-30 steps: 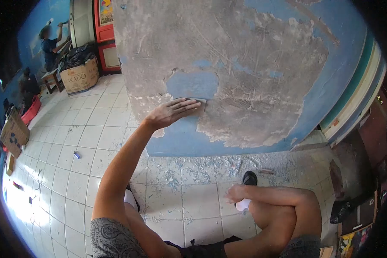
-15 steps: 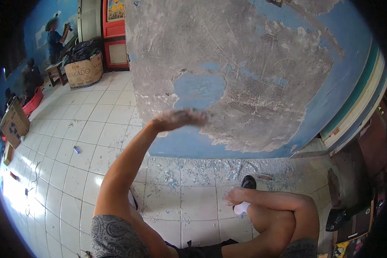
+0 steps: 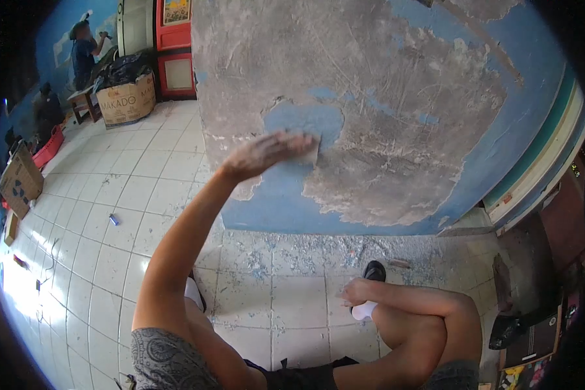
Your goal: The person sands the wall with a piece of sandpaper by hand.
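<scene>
My left hand (image 3: pixel 270 153) is raised against the wall, fingers together over a thin flat scraper (image 3: pixel 316 155); only its pale edge shows past the fingertips. It lies over a patch of blue paint (image 3: pixel 305 123) ringed by bare grey plaster (image 3: pixel 396 175). Greyish dust coats the hand. Low on the right, my right hand (image 3: pixel 355 292) hangs loosely curled beside my black shoe (image 3: pixel 374 270) and white sock, with nothing visible in it. The right forearm rests across my bent knee.
Paint flakes (image 3: pixel 292 253) litter the tiled floor along the wall base. A blue lighter-like object (image 3: pixel 114 220) lies left. Further back are a cardboard box with black bags (image 3: pixel 127 104), a red basket (image 3: pixel 49 148) and another person (image 3: pixel 84 55). A door frame (image 3: pixel 533 162) stands right.
My left hand has moved up the wall onto the blue patch, and the scraper's edge now shows. The right hand has stayed by the shoe. The view has shifted slightly.
</scene>
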